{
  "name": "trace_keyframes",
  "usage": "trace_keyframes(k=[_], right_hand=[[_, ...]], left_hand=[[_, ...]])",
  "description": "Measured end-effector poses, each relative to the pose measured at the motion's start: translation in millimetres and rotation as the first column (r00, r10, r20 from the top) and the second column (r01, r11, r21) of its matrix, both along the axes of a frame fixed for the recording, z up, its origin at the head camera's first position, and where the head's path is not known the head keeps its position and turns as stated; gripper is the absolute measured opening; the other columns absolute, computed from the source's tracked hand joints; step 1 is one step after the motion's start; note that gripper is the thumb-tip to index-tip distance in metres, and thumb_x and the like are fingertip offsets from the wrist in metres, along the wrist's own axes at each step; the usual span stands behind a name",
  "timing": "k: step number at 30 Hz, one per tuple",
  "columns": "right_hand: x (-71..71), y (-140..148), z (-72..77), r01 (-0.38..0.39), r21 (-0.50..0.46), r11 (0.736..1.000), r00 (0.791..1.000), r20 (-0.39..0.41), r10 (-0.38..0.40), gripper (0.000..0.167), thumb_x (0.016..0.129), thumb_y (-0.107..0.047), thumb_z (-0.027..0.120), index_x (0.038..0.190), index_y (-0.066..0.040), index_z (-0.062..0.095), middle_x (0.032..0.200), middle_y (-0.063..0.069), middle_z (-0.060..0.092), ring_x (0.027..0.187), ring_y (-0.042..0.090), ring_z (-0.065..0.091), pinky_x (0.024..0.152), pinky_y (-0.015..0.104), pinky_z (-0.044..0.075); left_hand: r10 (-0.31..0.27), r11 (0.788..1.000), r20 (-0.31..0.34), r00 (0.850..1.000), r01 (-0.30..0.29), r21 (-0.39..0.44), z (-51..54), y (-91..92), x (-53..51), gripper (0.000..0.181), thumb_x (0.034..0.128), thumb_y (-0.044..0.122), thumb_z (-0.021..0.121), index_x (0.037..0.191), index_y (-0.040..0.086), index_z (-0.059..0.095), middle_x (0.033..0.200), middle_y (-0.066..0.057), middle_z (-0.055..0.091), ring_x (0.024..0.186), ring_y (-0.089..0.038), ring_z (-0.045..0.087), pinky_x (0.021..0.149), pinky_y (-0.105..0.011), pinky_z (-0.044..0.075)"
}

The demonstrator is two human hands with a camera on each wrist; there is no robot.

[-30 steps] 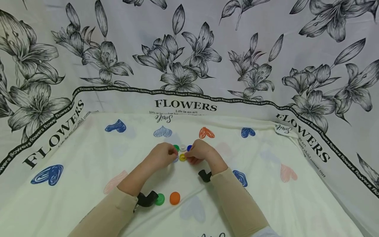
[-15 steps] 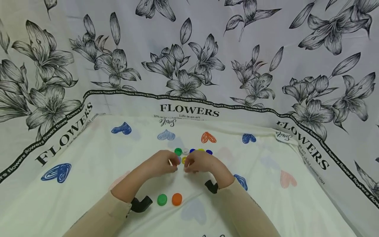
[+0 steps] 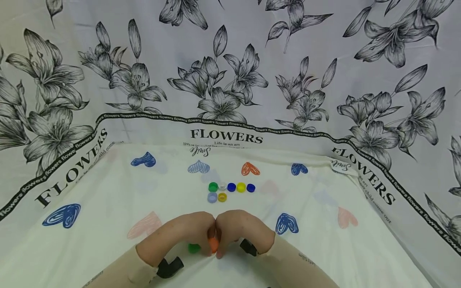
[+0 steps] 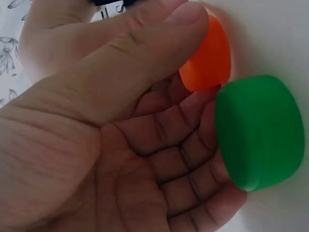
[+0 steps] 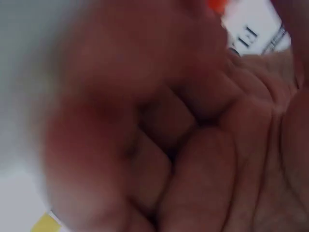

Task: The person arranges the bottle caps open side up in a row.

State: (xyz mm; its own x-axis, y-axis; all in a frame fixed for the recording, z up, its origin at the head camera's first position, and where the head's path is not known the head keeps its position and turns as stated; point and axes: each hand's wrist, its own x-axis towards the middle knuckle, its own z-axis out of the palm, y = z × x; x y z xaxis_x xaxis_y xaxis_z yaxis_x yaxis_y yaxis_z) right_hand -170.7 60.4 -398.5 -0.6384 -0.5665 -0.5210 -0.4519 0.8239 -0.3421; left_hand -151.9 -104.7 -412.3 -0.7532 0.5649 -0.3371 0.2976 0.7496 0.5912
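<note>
An orange bottle cap (image 3: 213, 245) lies between my two hands, which meet near the front of the cloth. My left hand (image 3: 196, 228) pinches it, its thumb against the cap in the left wrist view. From the other side my right hand (image 3: 239, 230) grips the same cap; the right wrist view is blurred, and only a bit of orange shows by its fingertips. Beside my left fingers stands a green bottle cap (image 4: 260, 133), partly hidden by that hand in the head view.
Farther back lie a green cap (image 3: 213, 187), a clear cap (image 3: 222, 187), blue caps (image 3: 231, 187) and a yellow cap (image 3: 241, 187) in a row. A pale blue cap (image 3: 212, 197) and a darker yellow cap (image 3: 222, 197) sit before them. Flower-printed cloth (image 3: 302, 24) hangs behind.
Both hands have left the rows of caps and come toward the front, onto the orange cap. The back caps, partly covered before, are now in full view.
</note>
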Motion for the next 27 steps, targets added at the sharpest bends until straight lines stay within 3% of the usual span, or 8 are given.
trace_keyframes(k=[4, 9, 17, 19, 22, 25, 27], right_hand=[[-0.5, -3.1, -3.6, -0.021, -0.004, 1.000, 0.998, -0.055, 0.021, 0.028, 0.075, -0.030, 0.094, 0.072, -0.017, 0.069, 0.066, -0.007, 0.061, 0.058, 0.010, 0.053, 0.055, 0.024, 0.043], [-5.5, 1.7, 0.2, -0.013, -0.049, 0.999, 0.999, -0.048, 0.011, 0.025, 0.075, -0.029, 0.094, 0.077, -0.018, 0.072, 0.067, -0.006, 0.062, 0.062, 0.010, 0.053, 0.059, 0.024, 0.044], [-17.6, 20.0, 13.3, 0.056, -0.179, 0.982, 0.998, 0.006, -0.056, 0.010, 0.084, -0.021, 0.086, 0.086, -0.015, 0.078, 0.070, -0.005, 0.065, 0.059, 0.014, 0.059, 0.059, 0.025, 0.050], [-21.8, 26.1, 16.6, 0.058, -0.209, 0.976, 0.998, 0.019, -0.055, 0.007, 0.089, -0.019, 0.082, 0.090, -0.014, 0.078, 0.071, -0.003, 0.065, 0.059, 0.015, 0.059, 0.058, 0.025, 0.050], [-28.0, 35.2, 22.5, 0.051, -0.253, 0.966, 0.999, 0.031, -0.044, 0.010, 0.095, -0.021, 0.075, 0.092, -0.011, 0.077, 0.073, 0.004, 0.067, 0.059, 0.016, 0.058, 0.056, 0.026, 0.049], [-35.3, 43.7, 27.0, 0.063, -0.291, 0.955, 0.998, 0.033, -0.055, 0.016, 0.100, -0.020, 0.068, 0.097, -0.005, 0.075, 0.081, 0.012, 0.070, 0.059, 0.017, 0.059, 0.057, 0.028, 0.050], [-40.2, 48.3, 29.3, 0.096, -0.320, 0.942, 0.995, 0.027, -0.092, 0.018, 0.102, -0.016, 0.065, 0.099, -0.001, 0.074, 0.084, 0.015, 0.071, 0.059, 0.017, 0.059, 0.058, 0.028, 0.050]], left_hand=[[-0.004, 0.999, -0.010, 1.000, 0.004, 0.035, 0.2, -1.0, 0.5, 0.027, 0.0688, 0.009, 0.090, 0.077, 0.014, 0.065, 0.071, 0.005, 0.061, 0.065, -0.013, 0.053, 0.060, -0.030, 0.042], [-0.044, 0.995, -0.022, 0.999, 0.046, 0.093, 2.4, -1.8, -3.6, 0.022, 0.0715, 0.005, 0.088, 0.079, 0.013, 0.069, 0.069, 0.006, 0.062, 0.064, -0.013, 0.053, 0.061, -0.029, 0.044], [-0.026, 0.982, -0.049, 0.998, 0.034, 0.185, 11.0, -4.9, -11.8, 0.011, 0.0885, 0.006, 0.077, 0.099, 0.009, 0.080, 0.082, 0.008, 0.069, 0.074, -0.016, 0.058, 0.071, -0.031, 0.051], [0.004, 0.976, -0.068, 0.998, 0.011, 0.217, 12.9, -5.0, -15.4, 0.011, 0.0917, 0.008, 0.075, 0.102, 0.008, 0.080, 0.085, 0.007, 0.071, 0.076, -0.016, 0.059, 0.070, -0.031, 0.051], [0.103, 0.966, -0.095, 0.990, -0.076, 0.248, 17.0, -1.6, -20.7, 0.012, 0.0931, 0.012, 0.076, 0.103, 0.006, 0.078, 0.088, 0.005, 0.070, 0.079, -0.017, 0.060, 0.072, -0.032, 0.053], [0.227, 0.943, -0.112, 0.967, -0.190, 0.274, 21.9, 6.9, -28.3, 0.012, 0.0920, 0.015, 0.078, 0.101, 0.007, 0.075, 0.087, 0.003, 0.068, 0.076, -0.017, 0.060, 0.069, -0.032, 0.053], [0.305, 0.917, -0.102, 0.947, -0.263, 0.301, 24.8, 14.3, -35.0, 0.012, 0.0918, 0.015, 0.077, 0.099, 0.007, 0.072, 0.085, 0.000, 0.067, 0.072, -0.018, 0.061, 0.065, -0.032, 0.054]])
